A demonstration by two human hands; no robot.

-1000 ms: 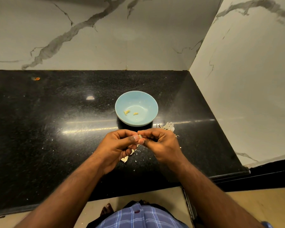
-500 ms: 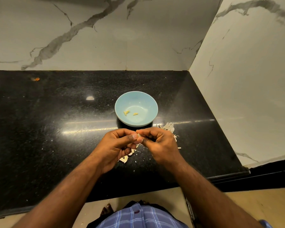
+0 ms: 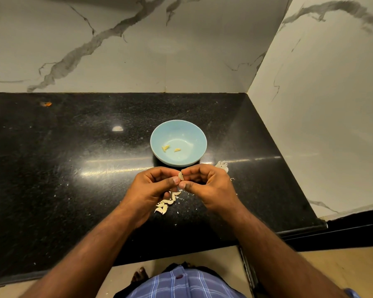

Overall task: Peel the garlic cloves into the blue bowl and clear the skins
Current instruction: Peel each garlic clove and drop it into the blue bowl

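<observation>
Two hands meet over a black countertop (image 3: pixel 73 168), just in front of the blue bowl (image 3: pixel 194 134). Going left to right: far left on the counter, a small orange scrap (image 3: pixel 46 103) sits near the marble backsplash (image 3: pixel 116 50), well apart from everything else. A bright light reflection (image 3: pixel 117 128) shows on the stone left of the bowl. Left hand (image 3: pixel 153 186) has fingers curled, thumb tip pressed against a garlic clove (image 3: pixel 181 175), pinching it. Right hand (image 3: pixel 209 186) is also curled, with thumb and fingertips closed on the same clove from the other side. Clove is held between both hands in the air, above the counter, just short of the bowl's near rim. Hard to tell how much skin is on it, too small.

Under the hands, a cluster of pale garlic pieces (image 3: pixel 165 204) lies on the counter, partly hidden by the left hand; cannot tell whether they are cloves or skins. Tiny white flecks are scattered around them. Bowl holds two yellowish peeled cloves (image 3: pixel 170 148) lying apart on its floor. Right of the bowl, a papery skin pile (image 3: pixel 222 164) peeks out behind the right hand's knuckles, mostly blocked by it. Marble side wall (image 3: pixel 321 104) closes the counter on the right. Blue checked cloth (image 3: pixel 181 282) shows at the bottom edge, and a bare foot (image 3: pixel 140 275) on the floor.
</observation>
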